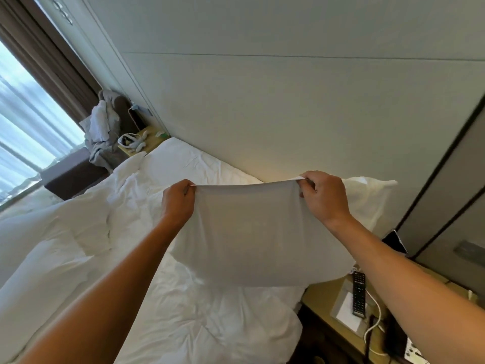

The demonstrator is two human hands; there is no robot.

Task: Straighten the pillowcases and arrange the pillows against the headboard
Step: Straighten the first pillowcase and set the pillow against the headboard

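holding: left hand (177, 203) and right hand (321, 197) are each pinched shut on a top corner of the pillow (252, 232), which hangs in the air between them, its upper edge pulled taut
where it is: the held pillow is above the near corner of the bed, in front of the headboard (262, 114) but not yet against it
step in hand: straightening the pillowcase, it seems; the slack cloth is stretched flat along the top while the filling sags toward the bottom
second pillow: another white pillow (367, 200) already leans on the headboard, partly hidden behind the right hand
next move: likely a shake or tug to settle the filling, then setting it down beside the other pillow; that needs both grips kept firm and the open end squared
in the way: the rumpled duvet (131, 232) is bunched over the mattress and may crowd the landing spot
nearby: a nightstand (328, 298) with a remote control (358, 292) and a white cable (375, 319) sits just beside the bed; a far chair (78, 172) carries heaped clothes (102, 132)
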